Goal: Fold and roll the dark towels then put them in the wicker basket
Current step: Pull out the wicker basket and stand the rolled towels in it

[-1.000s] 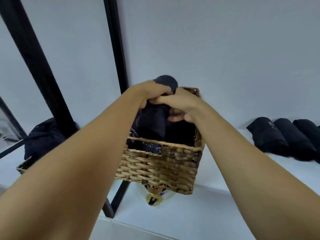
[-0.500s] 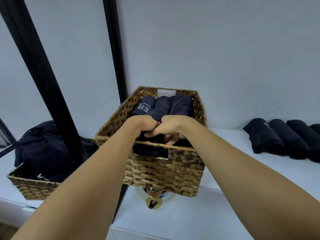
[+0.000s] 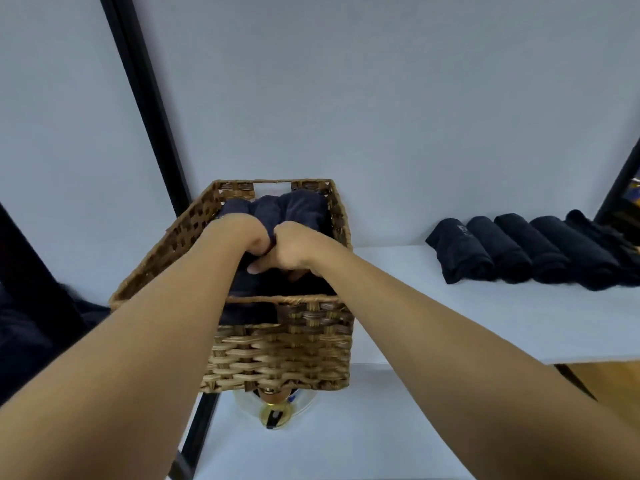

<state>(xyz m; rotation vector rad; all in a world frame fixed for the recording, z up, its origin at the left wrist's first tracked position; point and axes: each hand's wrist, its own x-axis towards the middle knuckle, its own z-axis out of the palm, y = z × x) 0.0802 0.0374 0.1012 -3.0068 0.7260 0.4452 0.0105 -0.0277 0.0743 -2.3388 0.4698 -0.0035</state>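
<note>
The wicker basket (image 3: 277, 344) stands on the white shelf in front of me, with rolled dark towels (image 3: 294, 206) packed along its far side. My left hand (image 3: 239, 233) and my right hand (image 3: 291, 249) are inside the basket, side by side and touching. Both have curled fingers on a dark rolled towel (image 3: 249, 282) near the basket's front, which is mostly hidden under them. Several more rolled dark towels (image 3: 519, 247) lie in a row on the shelf to the right.
The white shelf (image 3: 450, 317) ends in an edge at right, with wooden floor below. A black post (image 3: 145, 109) slants up left of the basket. A dark cloth pile (image 3: 20, 334) sits at the far left. A small gold and glass object (image 3: 273, 407) lies under the basket's front.
The towel went from raised above the basket down into it with both hands. My view has tilted down and right, showing more rolled towels at right.
</note>
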